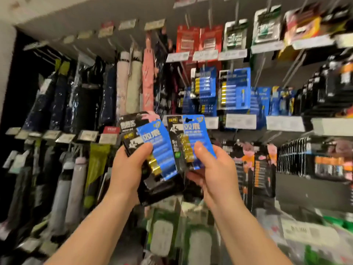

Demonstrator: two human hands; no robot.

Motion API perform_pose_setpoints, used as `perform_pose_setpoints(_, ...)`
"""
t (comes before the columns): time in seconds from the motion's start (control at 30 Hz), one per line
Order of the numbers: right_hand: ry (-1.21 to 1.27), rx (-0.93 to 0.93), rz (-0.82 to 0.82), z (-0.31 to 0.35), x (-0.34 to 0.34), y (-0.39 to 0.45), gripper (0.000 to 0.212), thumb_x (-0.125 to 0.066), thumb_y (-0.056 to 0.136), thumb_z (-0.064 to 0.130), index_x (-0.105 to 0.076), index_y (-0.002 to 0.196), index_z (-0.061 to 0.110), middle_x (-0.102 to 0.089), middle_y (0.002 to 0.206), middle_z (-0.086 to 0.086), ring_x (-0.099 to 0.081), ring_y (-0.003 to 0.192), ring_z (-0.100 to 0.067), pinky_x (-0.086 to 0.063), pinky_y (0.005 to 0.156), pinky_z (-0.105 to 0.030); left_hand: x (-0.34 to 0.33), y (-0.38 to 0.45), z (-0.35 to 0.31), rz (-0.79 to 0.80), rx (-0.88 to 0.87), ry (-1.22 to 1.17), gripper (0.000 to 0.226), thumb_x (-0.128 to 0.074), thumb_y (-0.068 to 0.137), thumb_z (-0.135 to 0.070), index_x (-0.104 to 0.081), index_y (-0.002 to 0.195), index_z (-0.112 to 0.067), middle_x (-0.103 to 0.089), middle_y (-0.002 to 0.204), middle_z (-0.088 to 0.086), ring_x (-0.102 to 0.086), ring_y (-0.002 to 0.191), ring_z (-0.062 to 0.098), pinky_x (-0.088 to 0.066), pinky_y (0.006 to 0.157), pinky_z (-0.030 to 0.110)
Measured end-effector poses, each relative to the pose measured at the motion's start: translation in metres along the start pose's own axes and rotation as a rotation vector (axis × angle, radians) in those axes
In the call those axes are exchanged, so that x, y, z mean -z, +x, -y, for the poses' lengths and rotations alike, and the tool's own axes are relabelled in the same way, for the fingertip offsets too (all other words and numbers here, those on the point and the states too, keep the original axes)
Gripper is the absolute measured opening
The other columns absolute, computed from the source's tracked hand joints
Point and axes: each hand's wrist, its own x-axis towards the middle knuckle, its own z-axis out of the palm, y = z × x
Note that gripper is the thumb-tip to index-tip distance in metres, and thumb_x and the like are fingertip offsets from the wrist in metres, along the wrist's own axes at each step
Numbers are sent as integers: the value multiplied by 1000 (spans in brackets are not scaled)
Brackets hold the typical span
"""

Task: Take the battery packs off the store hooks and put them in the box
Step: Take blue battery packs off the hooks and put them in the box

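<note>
My left hand (129, 169) grips a stack of blue-and-black battery packs (152, 142), thumb on the front of the top one, with more black cards behind. My right hand (212, 169) pinches another blue-and-black battery pack (193, 134), thumb across the gold-tipped cells. Both are held side by side in front of the rack. More blue battery packs (235, 88) hang on hooks above and to the right. No box is in view.
Folded umbrellas (133, 81) hang in rows at the left. Red packs (198, 41) and green packs (267, 25) fill the top hooks; black-and-orange packs (257, 169) hang lower right. White price tags (240, 121) line the hook ends. The frame is motion-blurred.
</note>
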Motion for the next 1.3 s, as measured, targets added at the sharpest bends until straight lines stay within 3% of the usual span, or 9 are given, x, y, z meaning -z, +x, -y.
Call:
perform_pose_setpoints(0.13, -20, 84, -40, 33, -7, 48, 6, -64, 92, 23, -64, 92, 17, -69, 80, -1, -66, 66, -16, -52, 50, -27, -34, 54, -13, 47, -28, -9, 15, -65, 88, -13, -71, 102, -15, -77, 95, 5, -73, 84, 25, -59, 77, 39)
perform_pose_setpoints(0.4, -1, 95, -203, 62, -22, 129, 34, -68, 90, 26, -57, 116, 8, -66, 107, -8, -67, 81, -22, -52, 45, -24, -78, 131, -19, 116, 19, -56, 41, -73, 71, -30, -72, 110, -16, -77, 100, 7, -73, 91, 29, -58, 86, 49)
perform_pose_setpoints(0.63, 22, 33, -260, 73, -42, 176, 20, -59, 96, 16, -54, 112, 4, -51, 89, -5, -55, 72, -18, -51, 49, -30, -87, 182, -22, 125, -24, -96, 14, -67, 89, -17, -72, 101, -14, -75, 91, 5, -72, 74, 19, -55, 66, 29)
perform_pose_setpoints(0.77, -16, 45, -342, 73, -52, 203, 11, -62, 89, 5, -58, 98, 1, -59, 98, -15, -61, 88, -31, -57, 79, -54, -85, 201, -22, 111, -61, -131, 12, -67, 89, -13, -63, 84, -22, -71, 84, -2, -68, 70, 12, -52, 59, 25)
perform_pose_setpoints(0.87, -54, 105, -390, 75, -61, 217, 9, -62, 89, 5, -56, 95, 2, -61, 115, -23, -62, 104, -36, -54, 87, -56, -82, 212, -19, 95, -77, -148, 12, -69, 87, -12, -63, 86, -22, -71, 88, 0, -68, 74, 15, -54, 57, 23)
perform_pose_setpoints(0.97, -18, 127, -399, 73, -66, 229, 28, -55, 96, 13, -50, 122, 1, -63, 107, -16, -63, 87, -31, -46, 99, -55, -76, 223, -11, 75, -80, -140, 8, -72, 84, -18, -67, 89, -22, -73, 94, 2, -70, 82, 18, -55, 67, 25)
perform_pose_setpoints(1.07, -139, 181, -484, 69, -70, 242, 36, -62, 94, 19, -48, 124, 3, -60, 88, -10, -64, 82, -27, -52, 91, -54, -71, 230, -2, 73, -95, -128, 27, -74, 81, -20, -69, 108, -24, -75, 100, 1, -72, 89, 20, -57, 76, 31)
perform_pose_setpoints(1.17, -163, 223, -521, 68, -72, 252, 38, -65, 91, 19, -50, 121, 0, -61, 103, -14, -51, 67, -22, -55, 87, -52, -69, 233, 3, 86, -100, -120, 41, -76, 78, -26, -66, 117, -27, -75, 101, -1, -73, 90, 19, -58, 74, 31)
perform_pose_setpoints(1.3, -166, 191, -545, 66, -71, 265, 30, -62, 91, 18, -49, 114, 5, -61, 119, -11, -63, 99, -34, -55, 87, -48, -70, 234, 2, 105, -55, -138, 46, -78, 74, -33, -66, 118, -26, -76, 100, 0, -74, 83, 17, -59, 69, 30)
